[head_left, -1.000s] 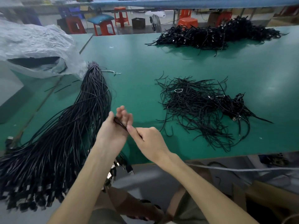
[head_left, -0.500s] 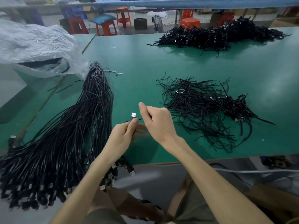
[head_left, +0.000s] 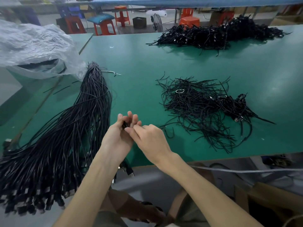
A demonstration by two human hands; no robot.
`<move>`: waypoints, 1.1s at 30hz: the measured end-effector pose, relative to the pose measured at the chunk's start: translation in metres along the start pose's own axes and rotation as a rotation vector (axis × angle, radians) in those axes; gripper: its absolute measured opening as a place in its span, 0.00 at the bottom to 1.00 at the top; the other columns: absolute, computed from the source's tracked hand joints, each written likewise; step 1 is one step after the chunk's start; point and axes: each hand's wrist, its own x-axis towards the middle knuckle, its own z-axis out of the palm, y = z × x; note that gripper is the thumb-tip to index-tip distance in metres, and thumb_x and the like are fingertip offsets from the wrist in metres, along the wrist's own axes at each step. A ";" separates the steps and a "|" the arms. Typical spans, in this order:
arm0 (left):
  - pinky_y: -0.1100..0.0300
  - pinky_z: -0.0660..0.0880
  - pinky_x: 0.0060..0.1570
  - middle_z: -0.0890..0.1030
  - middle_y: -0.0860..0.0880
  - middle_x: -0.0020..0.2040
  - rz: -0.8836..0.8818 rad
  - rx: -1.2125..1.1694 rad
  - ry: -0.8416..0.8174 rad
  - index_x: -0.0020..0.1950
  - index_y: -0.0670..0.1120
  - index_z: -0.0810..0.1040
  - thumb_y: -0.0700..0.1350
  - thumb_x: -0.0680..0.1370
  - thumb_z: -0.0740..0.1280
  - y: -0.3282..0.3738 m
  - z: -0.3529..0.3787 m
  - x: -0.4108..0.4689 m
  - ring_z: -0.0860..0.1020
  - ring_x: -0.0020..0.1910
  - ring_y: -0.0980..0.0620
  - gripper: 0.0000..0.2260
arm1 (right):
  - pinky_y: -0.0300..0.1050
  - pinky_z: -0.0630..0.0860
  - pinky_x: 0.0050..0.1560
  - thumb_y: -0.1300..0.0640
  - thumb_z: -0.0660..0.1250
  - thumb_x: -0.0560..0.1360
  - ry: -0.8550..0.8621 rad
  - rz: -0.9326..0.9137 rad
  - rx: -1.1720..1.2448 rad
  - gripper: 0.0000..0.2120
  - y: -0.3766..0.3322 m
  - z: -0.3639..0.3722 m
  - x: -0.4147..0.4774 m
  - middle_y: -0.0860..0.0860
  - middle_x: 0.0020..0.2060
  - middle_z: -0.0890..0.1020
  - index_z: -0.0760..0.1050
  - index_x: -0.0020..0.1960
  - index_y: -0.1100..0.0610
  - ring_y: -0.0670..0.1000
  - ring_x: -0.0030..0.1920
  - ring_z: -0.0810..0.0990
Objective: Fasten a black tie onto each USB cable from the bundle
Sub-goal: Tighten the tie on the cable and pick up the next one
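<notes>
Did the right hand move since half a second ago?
Yes. The right hand drew back toward the table's near edge, away from the loose tie pile.

Between the cable bundle (head_left: pixel 73 128) on the left and the tie pile (head_left: pixel 200 108) on the right runs a broad lane of bare surface (head_left: pixel 139 66) — open to reach through. Farther back a cable heap (head_left: pixel 213 36) blocks the right, a plastic bag (head_left: pixel 32 46) the left.
</notes>
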 end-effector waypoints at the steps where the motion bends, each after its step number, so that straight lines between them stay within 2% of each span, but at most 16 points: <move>1: 0.56 0.78 0.47 0.82 0.51 0.41 0.015 -0.022 0.016 0.44 0.45 0.73 0.46 0.87 0.59 -0.001 0.002 0.000 0.83 0.35 0.53 0.13 | 0.46 0.71 0.34 0.50 0.61 0.84 -0.055 0.014 0.009 0.20 0.000 0.000 -0.001 0.56 0.30 0.82 0.79 0.39 0.60 0.58 0.29 0.78; 4: 0.59 0.77 0.41 0.78 0.52 0.37 0.128 0.004 -0.007 0.42 0.46 0.71 0.49 0.87 0.57 -0.004 0.004 -0.001 0.75 0.30 0.54 0.15 | 0.54 0.74 0.46 0.49 0.59 0.86 -0.223 0.103 0.050 0.18 0.000 -0.003 0.000 0.56 0.42 0.86 0.81 0.51 0.60 0.60 0.42 0.82; 6: 0.61 0.77 0.38 0.77 0.52 0.36 0.209 0.056 -0.055 0.41 0.47 0.70 0.53 0.87 0.57 -0.003 0.002 -0.001 0.74 0.31 0.54 0.17 | 0.53 0.74 0.46 0.47 0.60 0.85 -0.268 0.192 0.117 0.18 -0.001 -0.009 0.004 0.57 0.45 0.86 0.79 0.53 0.60 0.60 0.45 0.82; 9: 0.60 0.79 0.41 0.77 0.50 0.37 0.257 0.140 -0.135 0.40 0.47 0.70 0.56 0.83 0.60 -0.002 0.000 -0.004 0.76 0.34 0.53 0.17 | 0.55 0.77 0.48 0.45 0.63 0.83 -0.377 0.374 0.316 0.15 -0.001 -0.019 0.013 0.55 0.49 0.84 0.73 0.57 0.57 0.58 0.47 0.81; 11: 0.60 0.80 0.39 0.78 0.49 0.36 0.260 0.187 -0.162 0.39 0.47 0.70 0.57 0.81 0.62 -0.003 -0.002 -0.004 0.78 0.34 0.53 0.17 | 0.50 0.77 0.56 0.46 0.66 0.82 -0.474 0.444 0.478 0.19 0.000 -0.024 0.019 0.51 0.55 0.82 0.69 0.69 0.54 0.51 0.49 0.81; 12: 0.61 0.80 0.38 0.78 0.49 0.35 0.255 0.211 -0.174 0.38 0.47 0.71 0.58 0.81 0.62 -0.005 -0.003 -0.005 0.78 0.34 0.53 0.18 | 0.41 0.76 0.58 0.47 0.68 0.81 -0.497 0.460 0.569 0.23 0.000 -0.025 0.022 0.46 0.56 0.81 0.67 0.72 0.52 0.43 0.49 0.81; 13: 0.60 0.79 0.37 0.78 0.49 0.35 0.252 0.242 -0.190 0.38 0.47 0.73 0.58 0.81 0.62 -0.006 -0.003 -0.005 0.79 0.35 0.53 0.18 | 0.33 0.75 0.55 0.48 0.71 0.79 -0.502 0.477 0.658 0.25 0.000 -0.026 0.024 0.41 0.55 0.80 0.67 0.73 0.51 0.36 0.48 0.79; 14: 0.58 0.79 0.37 0.79 0.49 0.36 0.256 0.283 -0.210 0.37 0.48 0.75 0.59 0.81 0.62 -0.008 -0.003 -0.006 0.79 0.36 0.53 0.19 | 0.31 0.75 0.52 0.50 0.73 0.78 -0.488 0.499 0.732 0.25 0.000 -0.027 0.027 0.39 0.52 0.79 0.69 0.71 0.51 0.35 0.47 0.78; 16: 0.57 0.80 0.39 0.82 0.48 0.41 0.264 0.342 -0.259 0.36 0.49 0.80 0.59 0.80 0.62 -0.010 -0.004 -0.006 0.82 0.40 0.52 0.19 | 0.38 0.77 0.46 0.53 0.77 0.75 -0.420 0.556 0.784 0.21 0.003 -0.026 0.029 0.40 0.44 0.79 0.76 0.65 0.55 0.39 0.43 0.78; 18: 0.56 0.82 0.47 0.85 0.45 0.49 0.250 0.364 -0.310 0.39 0.47 0.84 0.55 0.81 0.62 -0.006 -0.007 -0.006 0.84 0.48 0.50 0.18 | 0.41 0.75 0.41 0.55 0.78 0.74 -0.373 0.595 0.785 0.15 0.008 -0.026 0.028 0.44 0.38 0.79 0.80 0.57 0.59 0.42 0.37 0.77; 20: 0.56 0.80 0.55 0.85 0.42 0.58 0.226 0.440 -0.420 0.45 0.45 0.86 0.51 0.83 0.61 0.004 -0.012 -0.008 0.84 0.57 0.46 0.17 | 0.38 0.74 0.40 0.57 0.78 0.73 -0.347 0.590 0.766 0.12 0.013 -0.027 0.025 0.47 0.40 0.82 0.82 0.54 0.59 0.41 0.37 0.78; 23: 0.55 0.78 0.62 0.83 0.36 0.61 0.236 0.670 -0.513 0.50 0.39 0.82 0.43 0.84 0.60 0.017 -0.019 -0.009 0.81 0.64 0.41 0.13 | 0.28 0.72 0.49 0.58 0.79 0.71 -0.254 0.524 0.681 0.20 0.015 -0.033 0.022 0.48 0.51 0.84 0.82 0.62 0.52 0.41 0.50 0.81; 25: 0.53 0.77 0.64 0.83 0.35 0.60 0.286 0.810 -0.474 0.51 0.35 0.78 0.40 0.84 0.60 0.019 -0.023 -0.007 0.81 0.64 0.40 0.11 | 0.26 0.69 0.52 0.58 0.79 0.72 -0.253 0.462 0.598 0.23 0.018 -0.034 0.022 0.49 0.52 0.81 0.80 0.66 0.52 0.44 0.52 0.78; 28: 0.51 0.79 0.62 0.85 0.39 0.57 0.342 0.933 -0.364 0.51 0.37 0.82 0.44 0.82 0.64 0.017 -0.025 -0.009 0.83 0.58 0.43 0.12 | 0.28 0.67 0.50 0.59 0.75 0.75 -0.304 0.368 0.454 0.21 0.019 -0.032 0.021 0.48 0.49 0.78 0.79 0.67 0.54 0.46 0.49 0.75; 30: 0.53 0.80 0.57 0.87 0.46 0.54 0.388 1.049 -0.305 0.55 0.42 0.85 0.49 0.80 0.66 0.016 -0.024 -0.010 0.84 0.55 0.47 0.13 | 0.31 0.68 0.50 0.60 0.74 0.76 -0.309 0.339 0.426 0.17 0.020 -0.034 0.021 0.48 0.48 0.77 0.80 0.65 0.55 0.46 0.47 0.75; 33: 0.59 0.82 0.48 0.88 0.45 0.45 0.384 1.099 -0.220 0.55 0.45 0.86 0.52 0.77 0.69 0.015 -0.022 -0.011 0.84 0.45 0.49 0.14 | 0.42 0.73 0.54 0.62 0.71 0.78 -0.342 0.275 0.382 0.10 0.025 -0.035 0.019 0.53 0.46 0.78 0.82 0.59 0.59 0.51 0.48 0.76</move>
